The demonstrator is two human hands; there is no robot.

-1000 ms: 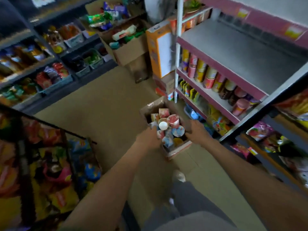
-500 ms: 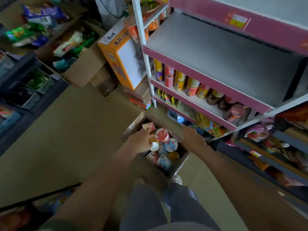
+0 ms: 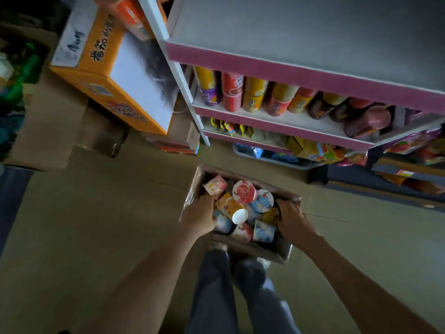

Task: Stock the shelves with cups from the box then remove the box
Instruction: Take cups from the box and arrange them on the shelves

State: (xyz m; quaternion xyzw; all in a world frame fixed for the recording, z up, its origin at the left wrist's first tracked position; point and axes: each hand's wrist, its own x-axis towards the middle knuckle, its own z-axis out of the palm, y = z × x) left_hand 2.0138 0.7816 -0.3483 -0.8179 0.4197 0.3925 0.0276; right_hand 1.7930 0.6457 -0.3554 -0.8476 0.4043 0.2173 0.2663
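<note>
Held over the floor, the brown cardboard box [image 3: 255, 250] of foil-lidded plastic cups [image 3: 243, 191] sits at 6 o'clock below the empty grey pink-edged shelf [image 3: 289, 32], nearer it than half a second ago. The left hand [image 3: 199, 216] and right hand [image 3: 292, 218] keep their grip curled over its 9 and 3 o'clock walls.

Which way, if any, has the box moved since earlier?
Cannot tell: the box shows more to the right of the white shelf post, but the camera itself swung.

The person wears blue-grey denim trousers [image 3: 216, 297], loose and creased. The forearms [image 3: 144, 273] are bare, as are the left hand [image 3: 199, 216] and right hand [image 3: 292, 219].
</note>
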